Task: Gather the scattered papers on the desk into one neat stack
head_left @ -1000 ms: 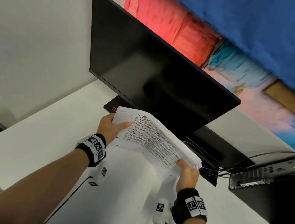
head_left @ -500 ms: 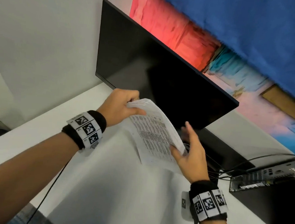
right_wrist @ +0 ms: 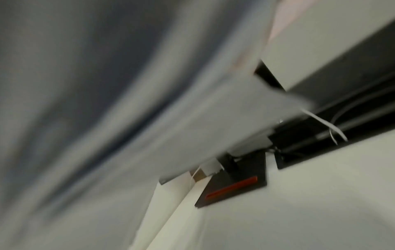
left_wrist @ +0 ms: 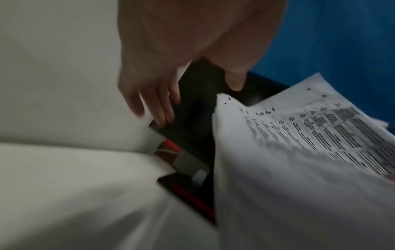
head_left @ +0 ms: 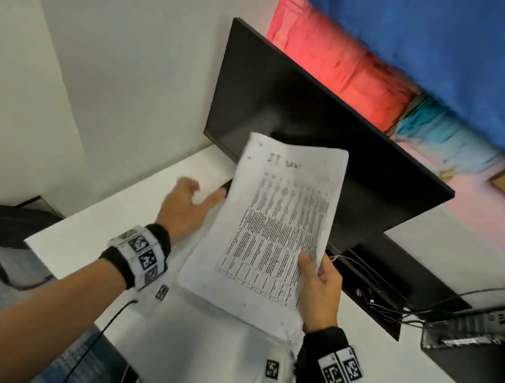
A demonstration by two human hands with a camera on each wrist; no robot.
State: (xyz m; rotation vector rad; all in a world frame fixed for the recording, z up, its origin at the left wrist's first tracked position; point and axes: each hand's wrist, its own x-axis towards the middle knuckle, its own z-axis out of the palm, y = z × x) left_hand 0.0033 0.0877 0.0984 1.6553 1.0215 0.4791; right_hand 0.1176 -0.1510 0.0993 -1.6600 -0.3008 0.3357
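Observation:
A stack of printed papers (head_left: 276, 223) with a table of text on top is held up above the white desk (head_left: 115, 226). My right hand (head_left: 319, 290) grips its lower right edge, thumb on the top sheet. My left hand (head_left: 189, 204) is off the papers, just left of them, fingers spread and relaxed. The left wrist view shows the left hand (left_wrist: 171, 94) with fingers straight beside the papers (left_wrist: 299, 152). In the right wrist view the papers (right_wrist: 192, 126) are a blurred sheet; the hand itself is hidden.
A black monitor (head_left: 310, 129) stands right behind the papers on a black base with a red stripe (right_wrist: 235, 186). Cables (head_left: 387, 301) and a black computer box (head_left: 475, 345) lie at the right. A dark chair (head_left: 6, 232) is at the left.
The left hand has let go of the papers and moved off to their left. The right hand now grips the stack alone, and it stands flatter and more upright.

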